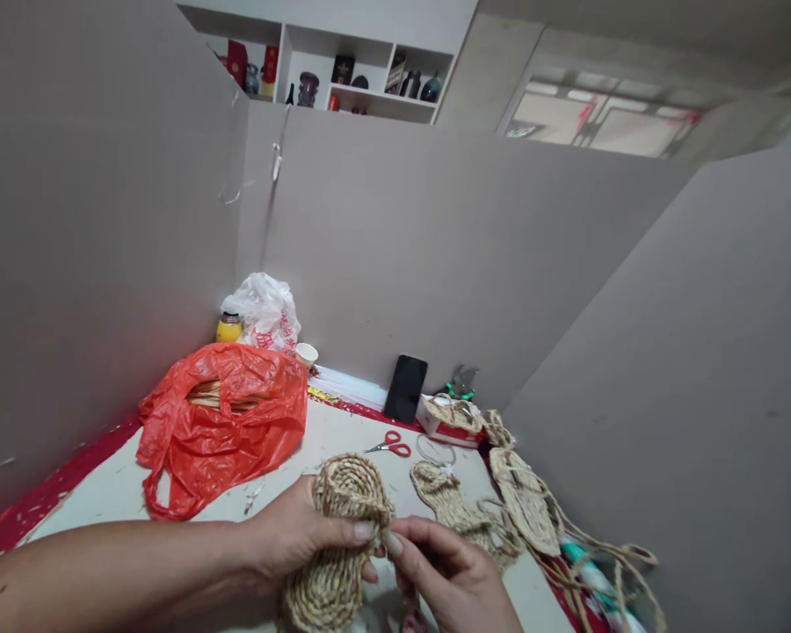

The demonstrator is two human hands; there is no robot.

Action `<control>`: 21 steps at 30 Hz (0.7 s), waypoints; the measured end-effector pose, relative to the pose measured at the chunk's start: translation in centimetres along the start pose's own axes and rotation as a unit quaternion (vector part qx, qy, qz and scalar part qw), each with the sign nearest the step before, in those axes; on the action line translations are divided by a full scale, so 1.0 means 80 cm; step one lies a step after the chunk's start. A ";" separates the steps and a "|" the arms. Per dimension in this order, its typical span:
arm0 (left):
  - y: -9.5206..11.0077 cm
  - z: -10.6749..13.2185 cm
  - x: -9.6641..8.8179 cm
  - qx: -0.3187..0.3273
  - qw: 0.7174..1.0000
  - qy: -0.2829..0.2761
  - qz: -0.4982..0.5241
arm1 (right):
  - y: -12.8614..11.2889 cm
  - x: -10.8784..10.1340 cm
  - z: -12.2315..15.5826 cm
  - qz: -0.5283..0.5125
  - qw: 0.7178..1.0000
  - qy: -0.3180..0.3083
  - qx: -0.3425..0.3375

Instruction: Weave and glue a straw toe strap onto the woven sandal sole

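My left hand (296,532) grips a woven straw sandal (339,536), thumb laid across its side, holding it over the table near the lower edge of the view. My right hand (445,571) pinches at the sandal's right edge with fingers closed; what it pinches is too small to make out. Two more straw sandals (458,514) (524,501) with loose cords lie on the table just right of my hands.
A red plastic bag (221,422) holding straw sits at left. Red scissors (390,445), a black phone (405,389), a small box (448,426), a paper cup (306,353), a white bag (264,309) and a yellow jar (228,328) lie behind. Grey partition walls (435,255) enclose the table.
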State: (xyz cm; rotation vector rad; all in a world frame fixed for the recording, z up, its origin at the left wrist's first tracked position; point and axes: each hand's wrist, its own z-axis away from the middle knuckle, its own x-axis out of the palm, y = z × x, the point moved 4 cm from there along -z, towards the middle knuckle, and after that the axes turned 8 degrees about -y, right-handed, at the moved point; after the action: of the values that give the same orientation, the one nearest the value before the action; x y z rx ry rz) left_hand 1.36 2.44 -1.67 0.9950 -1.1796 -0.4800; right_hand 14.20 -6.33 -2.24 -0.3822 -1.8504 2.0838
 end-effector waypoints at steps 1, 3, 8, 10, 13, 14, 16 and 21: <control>-0.001 0.000 0.000 0.000 1.000 0.001 0.002 | 0.003 0.000 0.000 -0.001 1.000 -0.006 0.008; -0.002 0.000 -0.001 -0.002 1.000 0.001 0.004 | 0.006 0.000 0.000 -0.003 1.000 -0.022 0.017; -0.007 -0.004 -0.008 0.008 0.999 0.026 -0.019 | -0.001 0.007 -0.005 -0.013 0.999 -0.029 -0.026; -0.009 -0.007 -0.011 0.008 0.999 0.038 -0.026 | -0.003 0.011 -0.010 -0.014 0.999 -0.028 -0.042; -0.011 -0.010 -0.014 -0.001 0.999 0.045 -0.014 | 0.001 0.014 -0.017 -0.030 0.997 -0.056 -0.039; -0.011 -0.010 -0.014 -0.003 0.999 0.040 -0.003 | 0.004 0.012 -0.019 -0.038 0.997 -0.059 -0.032; -0.010 -0.012 -0.015 -0.010 0.999 0.026 0.022 | 0.005 0.002 -0.020 -0.048 0.997 -0.048 -0.027; 0.001 -0.011 -0.019 -0.013 0.998 0.044 0.046 | -0.018 -0.035 -0.008 0.019 0.997 -0.021 -0.078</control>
State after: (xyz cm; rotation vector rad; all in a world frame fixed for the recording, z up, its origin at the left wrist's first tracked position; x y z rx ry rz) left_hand 1.63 3.98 -2.43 0.9256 -1.1319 -0.3734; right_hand 17.11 -6.78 -0.92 -0.4189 -2.0535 1.9913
